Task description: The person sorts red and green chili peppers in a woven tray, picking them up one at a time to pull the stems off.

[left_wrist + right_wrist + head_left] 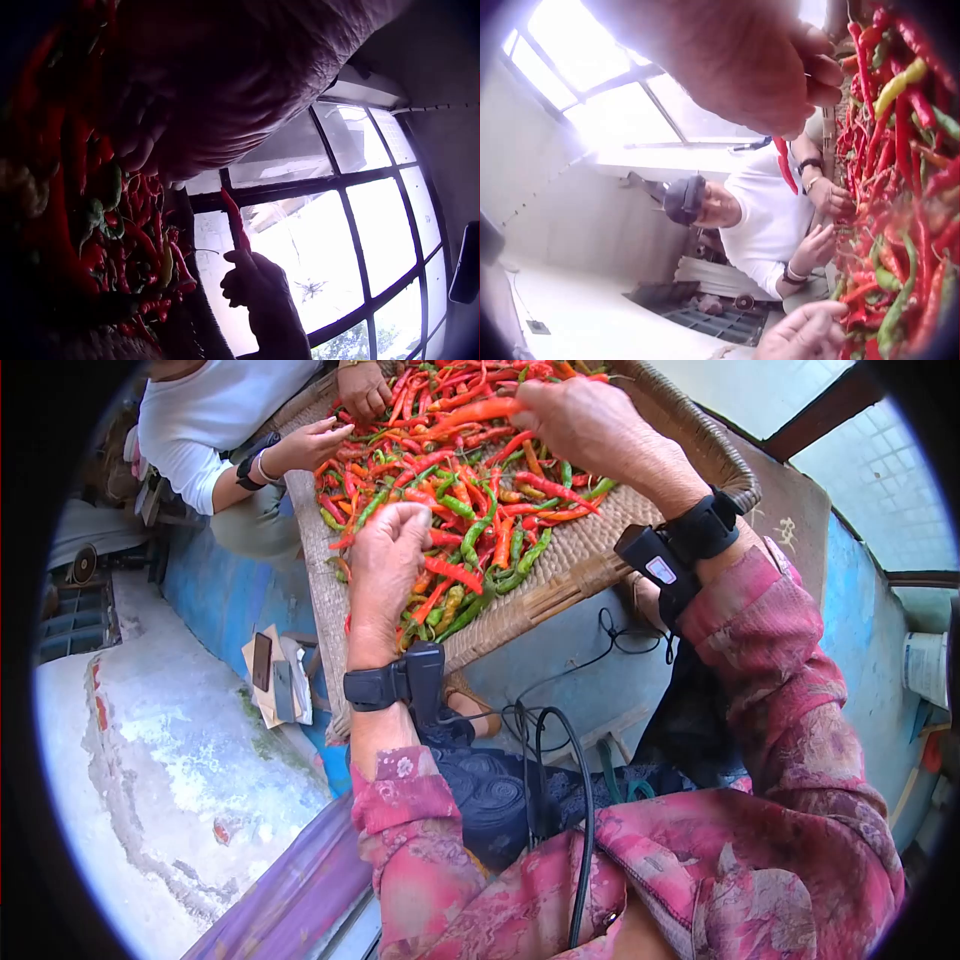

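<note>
My right hand [595,435] grips a long red chili pepper [478,412] near one end, raised over the far side of the pile. In the left wrist view, that same chili [237,219] points upward from the fist; in the right wrist view it hangs from the fingertips. Red, orange and green chilies [480,510] cover a woven tray [575,555]. My left hand [387,560] hovers at the pile's near left part, thumb and fingertips bent together right by some red chilies. Whether a chili sits between those fingertips I cannot tell.
Across the tray, another person in a white top [761,202] has both hands at the pile's far left edge. Black cables [560,730] run below the tray beside my lap. Papers with a phone [262,662] lie to the left. A white bucket [927,668] stands far right.
</note>
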Tool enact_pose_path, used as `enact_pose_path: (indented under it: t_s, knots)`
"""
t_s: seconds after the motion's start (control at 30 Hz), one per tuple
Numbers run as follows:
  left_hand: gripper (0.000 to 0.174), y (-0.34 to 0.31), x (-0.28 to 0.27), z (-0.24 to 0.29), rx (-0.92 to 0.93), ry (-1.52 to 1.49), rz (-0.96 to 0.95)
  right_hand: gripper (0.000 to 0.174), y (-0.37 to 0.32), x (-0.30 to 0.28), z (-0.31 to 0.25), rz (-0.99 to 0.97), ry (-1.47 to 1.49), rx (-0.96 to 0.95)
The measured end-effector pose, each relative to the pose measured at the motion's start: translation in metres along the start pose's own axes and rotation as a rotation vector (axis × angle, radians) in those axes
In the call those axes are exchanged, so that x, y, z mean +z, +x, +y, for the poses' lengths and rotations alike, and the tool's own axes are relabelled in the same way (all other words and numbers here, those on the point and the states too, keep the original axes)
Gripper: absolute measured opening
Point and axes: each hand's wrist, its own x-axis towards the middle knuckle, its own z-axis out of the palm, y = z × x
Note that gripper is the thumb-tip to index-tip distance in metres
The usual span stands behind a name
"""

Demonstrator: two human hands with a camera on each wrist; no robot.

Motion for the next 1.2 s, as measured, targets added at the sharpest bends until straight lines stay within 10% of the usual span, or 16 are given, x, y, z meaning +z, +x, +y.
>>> enact_pose_path:
  t_s: [0.3, 0.43, 0.67, 1.2]
  knots:
    - [0.033, -0.011, 0.032, -0.005, 0.181, 0.644, -0.132, 0.035, 0.008, -0.016, 0.038, 0.557, -0.095, 0.209]
    - [0.029, -0.006, 0.026, -0.005, 0.139, 0.499, -0.084, 0.028, 0.006, -0.008, 0.019, 0.184, 0.111, 0.157]
    - [0.018, -0.007, 0.019, 0.008, -0.074, -0.616, -0.111, 0.02, -0.003, 0.024, -0.043, -0.132, 0.694, -0.114]
    - [0.011, -0.003, -0.011, 0.009, 0.049, -0.434, 0.203, 0.026, 0.007, 0.01, -0.06, -0.403, 0.718, 0.006]
